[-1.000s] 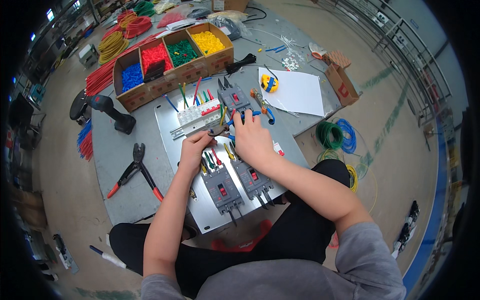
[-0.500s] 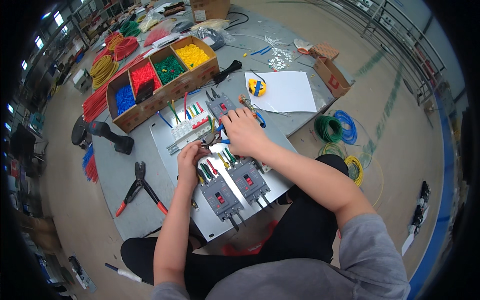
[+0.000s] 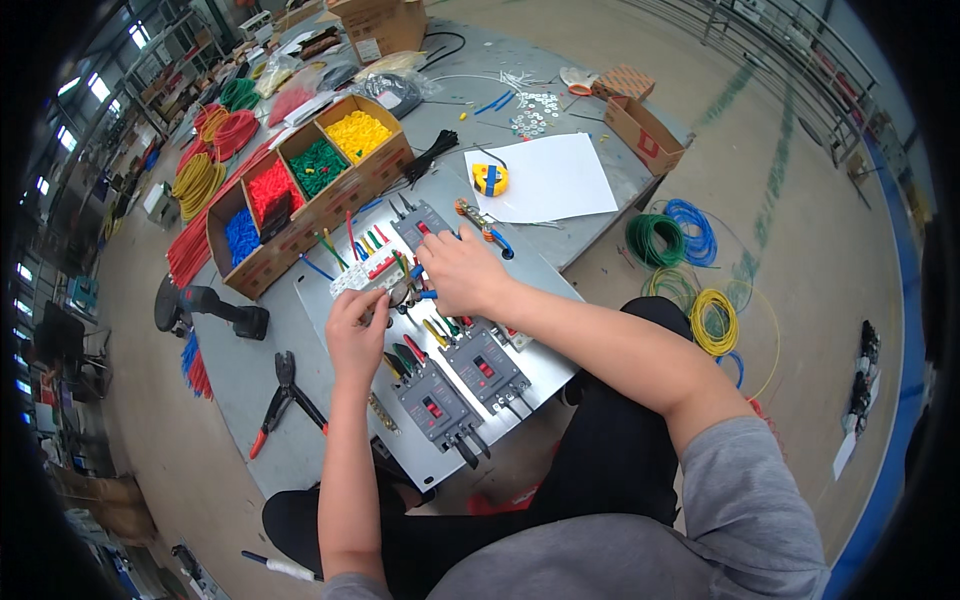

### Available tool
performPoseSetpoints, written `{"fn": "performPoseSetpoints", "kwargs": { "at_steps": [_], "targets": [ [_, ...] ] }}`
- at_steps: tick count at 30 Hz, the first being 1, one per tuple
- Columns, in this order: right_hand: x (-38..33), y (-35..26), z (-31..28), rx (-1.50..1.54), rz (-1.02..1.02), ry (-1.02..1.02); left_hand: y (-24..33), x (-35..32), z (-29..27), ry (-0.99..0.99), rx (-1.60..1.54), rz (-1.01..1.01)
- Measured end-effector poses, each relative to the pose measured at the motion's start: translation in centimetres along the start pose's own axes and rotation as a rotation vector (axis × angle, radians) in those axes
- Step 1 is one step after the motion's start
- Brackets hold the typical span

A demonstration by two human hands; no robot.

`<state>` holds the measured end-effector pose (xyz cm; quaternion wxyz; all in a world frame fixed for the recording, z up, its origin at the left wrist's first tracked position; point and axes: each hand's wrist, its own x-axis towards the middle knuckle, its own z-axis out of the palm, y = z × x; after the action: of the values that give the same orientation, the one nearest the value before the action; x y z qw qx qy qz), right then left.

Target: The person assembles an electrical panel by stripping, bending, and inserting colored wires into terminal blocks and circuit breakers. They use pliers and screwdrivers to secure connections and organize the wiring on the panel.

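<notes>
Blue-handled pliers [image 3: 427,295] are held in my right hand [image 3: 465,275], with their dark jaws pointing left toward my other hand. My left hand [image 3: 357,330] is closed in a pinch close to those jaws; what lies between its fingertips is too small to make out. Both hands are over a metal mounting plate [image 3: 408,462]. On its near part sit two grey circuit breakers [image 3: 434,407] with red switches and short coloured wires. A row of white miniature breakers [image 3: 352,282] with upright wires lies beyond my left hand, and another grey breaker [image 3: 418,222] stands beyond my right.
Crimping pliers [image 3: 284,395] and a cordless drill [image 3: 225,308] lie at the left. A divided cardboard box [image 3: 305,205] holds coloured caps. A yellow tape measure [image 3: 490,180] rests on white paper [image 3: 575,180]. Coiled wires [image 3: 655,240] lie on the floor at right.
The whole view has shifted, so the bench appears slightly left and lower. My left fingertips sit a little differently beside the pliers' jaws; my right hand keeps its grip on the pliers.
</notes>
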<state>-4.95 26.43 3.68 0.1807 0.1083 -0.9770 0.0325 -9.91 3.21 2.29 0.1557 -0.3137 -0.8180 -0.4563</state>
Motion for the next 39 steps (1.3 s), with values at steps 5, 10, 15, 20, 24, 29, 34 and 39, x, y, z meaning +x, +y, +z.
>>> {"fn": "performPoseSetpoints", "kwargs": {
  "at_steps": [5, 10, 15, 20, 24, 29, 34, 39],
  "targets": [
    [0.0, 0.0, -0.1, 0.014, 0.000, -0.060, 0.8, 0.7, -0.7, -0.103, -0.037, -0.100],
    [0.8, 0.8, -1.4, 0.146, 0.014, -0.272, 0.8, 1.0, -1.7, -0.099, -0.207, -0.255],
    [1.5, 0.3, -3.5, 0.145, -0.040, -0.329, -1.4, 1.1, -6.3, 0.021, -0.331, -0.376],
    [1.1, 1.6, -4.2, 0.333, 0.237, -0.220, -3.2, -1.6, -11.3, -0.122, -0.029, -0.570],
    [1.6, 3.3, -3.4, 0.531, 0.433, -0.047, -6.8, -4.9, -13.3, -0.269, 0.416, -0.549],
    [2.2, 3.9, -3.0, 0.660, 0.518, -0.040, -8.5, -5.9, -11.6, -0.310, 0.663, -0.413],
    [1.8, 2.8, -3.6, 0.612, 0.461, -0.157, -4.8, -4.6, -8.5, -0.304, 0.453, -0.282],
    [2.4, 2.8, -3.5, 0.487, 0.610, -0.231, -3.0, -4.3, -4.7, -0.328, 0.223, -0.151]
  ]
}}
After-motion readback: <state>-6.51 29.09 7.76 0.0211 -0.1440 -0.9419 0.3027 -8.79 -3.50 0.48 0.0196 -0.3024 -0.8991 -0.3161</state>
